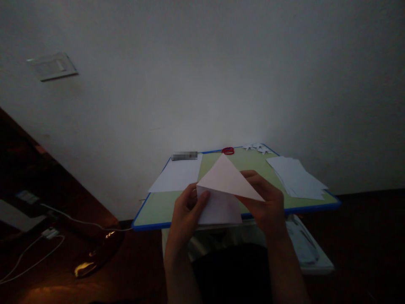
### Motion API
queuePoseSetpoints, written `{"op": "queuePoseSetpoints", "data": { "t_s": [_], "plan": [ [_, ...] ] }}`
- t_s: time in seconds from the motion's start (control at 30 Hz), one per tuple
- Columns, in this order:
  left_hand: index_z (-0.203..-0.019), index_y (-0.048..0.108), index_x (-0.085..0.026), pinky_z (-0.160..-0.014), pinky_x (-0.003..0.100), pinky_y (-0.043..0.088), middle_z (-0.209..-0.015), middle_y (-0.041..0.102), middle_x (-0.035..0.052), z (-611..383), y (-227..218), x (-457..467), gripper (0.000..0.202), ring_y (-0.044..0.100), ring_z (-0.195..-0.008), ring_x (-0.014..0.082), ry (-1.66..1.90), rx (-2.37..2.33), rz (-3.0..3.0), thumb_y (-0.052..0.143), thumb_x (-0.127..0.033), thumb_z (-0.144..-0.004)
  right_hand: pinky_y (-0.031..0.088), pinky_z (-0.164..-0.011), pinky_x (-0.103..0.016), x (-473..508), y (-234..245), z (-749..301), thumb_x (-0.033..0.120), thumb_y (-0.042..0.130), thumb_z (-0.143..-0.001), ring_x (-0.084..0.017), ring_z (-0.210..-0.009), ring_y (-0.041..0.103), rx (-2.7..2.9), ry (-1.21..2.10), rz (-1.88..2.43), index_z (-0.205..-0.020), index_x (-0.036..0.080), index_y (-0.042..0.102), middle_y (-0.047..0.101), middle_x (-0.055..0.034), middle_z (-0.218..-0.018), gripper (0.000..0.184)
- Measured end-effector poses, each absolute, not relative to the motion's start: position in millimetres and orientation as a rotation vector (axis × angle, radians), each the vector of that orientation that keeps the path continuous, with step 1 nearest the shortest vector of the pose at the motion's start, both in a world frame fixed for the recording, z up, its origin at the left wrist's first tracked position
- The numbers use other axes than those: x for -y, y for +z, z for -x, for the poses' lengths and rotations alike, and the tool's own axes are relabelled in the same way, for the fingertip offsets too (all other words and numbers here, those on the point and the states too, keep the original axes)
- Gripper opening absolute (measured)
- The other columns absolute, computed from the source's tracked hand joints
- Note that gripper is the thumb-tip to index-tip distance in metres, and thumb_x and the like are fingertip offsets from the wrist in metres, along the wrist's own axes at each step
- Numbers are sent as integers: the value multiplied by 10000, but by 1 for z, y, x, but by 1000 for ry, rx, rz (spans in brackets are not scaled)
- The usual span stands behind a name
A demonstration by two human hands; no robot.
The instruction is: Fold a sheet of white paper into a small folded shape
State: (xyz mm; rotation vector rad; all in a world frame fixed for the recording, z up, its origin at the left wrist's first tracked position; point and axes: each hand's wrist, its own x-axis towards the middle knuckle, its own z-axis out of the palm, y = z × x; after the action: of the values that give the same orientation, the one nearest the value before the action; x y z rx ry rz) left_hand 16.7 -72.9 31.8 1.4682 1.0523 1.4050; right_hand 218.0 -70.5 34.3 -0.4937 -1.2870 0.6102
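Observation:
Between my two hands is a sheet of white paper (226,175), raised above the front of the green table. Its upper part is folded over into a triangle whose tip points away from me; below that hangs a flat rectangular part. My left hand (189,207) pinches the left edge, thumb on the near face and fingers behind. At the right corner of the triangle, my right hand (267,202) grips the paper, with some of its fingers hidden behind the sheet.
The green table (155,207) has a blue rim and stands against a wall. On it lie a white sheet (177,175), a dark pixelated object (184,156), red-handled scissors (228,150), small folded paper pieces (257,147) and a paper stack (297,177). White cables (85,221) run at left.

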Motion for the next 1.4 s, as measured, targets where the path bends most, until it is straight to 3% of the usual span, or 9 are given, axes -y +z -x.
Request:
{"op": "queuePoseSetpoints", "data": {
  "t_s": [0.2,0.3,0.43,0.87,1.07,1.4],
  "plan": [
    [-1306,709,-240,-689,241,561,-1250,788,110,-17,28,70,446,750,-853,185,1519,-954,-1337,814,-459,-932,594,-846,-355,68,33,-222,266,916,-815,-239,-952,746,1281,658,497,-900,265,786,800,-32,-1005,155],
    [-1405,653,-258,-805,281,597,-1339,741,122,-17,27,71,550,742,-978,205,1592,-836,-1347,817,-464,-923,613,-857,-380,64,28,-220,302,877,-862,-238,-915,752,1221,625,570,-942,267,795,812,-32,-961,120],
    [-1475,588,-298,-816,277,602,-1398,685,106,-20,29,72,712,724,-1027,206,1609,-805,-1420,902,-361,-839,633,-842,-396,59,23,-215,328,847,-890,-250,-915,763,1127,651,646,-985,262,787,817,-40,-927,130],
    [-1368,669,-256,-969,388,571,-1419,710,128,-20,35,70,513,676,-1267,286,1606,-1103,-1559,820,-428,-908,627,-813,-357,57,26,-212,322,858,-890,-207,-873,744,1054,668,616,-944,259,767,802,-22,-923,123],
    [-1237,730,-206,-874,360,589,-1135,815,114,-21,34,72,428,774,-1038,272,1481,-1077,-1489,824,-469,-913,629,-772,-347,55,26,-211,329,873,-869,-207,-845,750,1022,670,629,-936,244,762,805,-29,-908,155],
    [-1232,724,-210,-861,351,600,-1196,810,117,-18,30,68,367,770,-1097,280,1390,-1022,-1564,799,-411,-934,619,-739,-330,53,25,-211,291,856,-879,-192,-816,748,1042,582,616,-937,241,774,804,-12,-891,112]
  ]
}}
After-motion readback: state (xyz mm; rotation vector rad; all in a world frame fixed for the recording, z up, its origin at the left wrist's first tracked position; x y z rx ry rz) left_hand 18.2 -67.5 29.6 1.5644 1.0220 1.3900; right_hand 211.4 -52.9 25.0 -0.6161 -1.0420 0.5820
